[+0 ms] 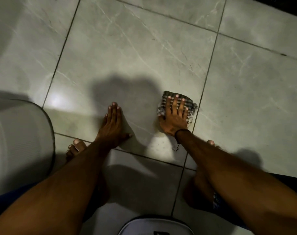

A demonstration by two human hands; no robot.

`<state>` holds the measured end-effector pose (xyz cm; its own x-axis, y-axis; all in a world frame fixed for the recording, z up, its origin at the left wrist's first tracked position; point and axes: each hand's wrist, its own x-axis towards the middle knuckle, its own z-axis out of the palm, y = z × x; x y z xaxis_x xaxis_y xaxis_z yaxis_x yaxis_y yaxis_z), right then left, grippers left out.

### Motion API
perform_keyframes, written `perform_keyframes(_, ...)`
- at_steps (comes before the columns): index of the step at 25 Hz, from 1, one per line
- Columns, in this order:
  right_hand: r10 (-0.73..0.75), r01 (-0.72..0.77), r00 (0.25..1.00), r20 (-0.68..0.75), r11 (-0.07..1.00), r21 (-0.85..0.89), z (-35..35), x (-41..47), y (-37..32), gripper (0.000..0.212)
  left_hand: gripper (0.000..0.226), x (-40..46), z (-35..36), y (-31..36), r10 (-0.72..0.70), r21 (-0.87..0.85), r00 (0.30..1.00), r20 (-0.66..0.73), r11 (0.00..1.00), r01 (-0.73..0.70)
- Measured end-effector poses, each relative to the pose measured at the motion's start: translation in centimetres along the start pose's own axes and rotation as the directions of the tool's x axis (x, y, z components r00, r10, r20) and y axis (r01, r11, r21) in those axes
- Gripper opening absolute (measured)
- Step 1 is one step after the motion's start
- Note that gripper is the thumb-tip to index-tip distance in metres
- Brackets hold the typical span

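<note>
A small checked cloth (pixel 186 99), grey and white, lies on the pale marble-look floor tiles (pixel 135 48). My right hand (pixel 175 116) presses flat on the cloth with its fingers spread and straight. To the left of it my left hand (pixel 113 123) rests flat on the bare tile, fingers straight and together, thumb out to the right. It holds nothing. The two hands are about a hand's width apart.
A white rounded container (pixel 20 141) stands on the floor at the left. A white-rimmed object (pixel 156 224) sits at the bottom edge. My bare toes (pixel 76 146) show by the left forearm. Dark grout lines cross the tiles; a wet-looking shiny patch (pixel 161 146) lies below the cloth.
</note>
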<state>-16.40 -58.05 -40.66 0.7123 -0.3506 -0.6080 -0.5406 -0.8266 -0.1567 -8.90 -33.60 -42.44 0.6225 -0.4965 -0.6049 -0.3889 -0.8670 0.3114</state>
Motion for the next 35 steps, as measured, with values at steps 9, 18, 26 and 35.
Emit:
perform_keyframes(9, -0.442, 0.44, 0.896, 0.035, 0.876, -0.198, 2.6, -4.1, 1.8, 0.07, 0.127, -0.6, -1.9, -0.7, 0.059, 0.099, 0.995, 0.078, 0.993, -0.066)
perform_keyframes(18, -0.28, 0.29, 0.956, 0.082, 0.946, -0.147, 7.0, -10.3, 4.3, 0.084, 0.133, -0.9, -1.8, -0.3, 0.042, 0.136, 0.996, 0.085, 0.989, -0.053)
perform_keyframes(26, -0.098, 0.108, 0.992, 0.077, 0.984, -0.145, 9.3, -14.3, 6.1, 0.093, 0.131, -1.1, -2.3, -0.1, 0.049, 0.147, 0.995, 0.085, 0.987, -0.061)
perform_keyframes(35, -0.409, 0.399, 0.912, 0.008, 0.885, -0.238, 2.2, -3.5, 1.2, 0.075, 0.134, -0.9, -2.4, 0.1, 0.023, 0.127, 0.993, 0.114, 0.991, -0.037)
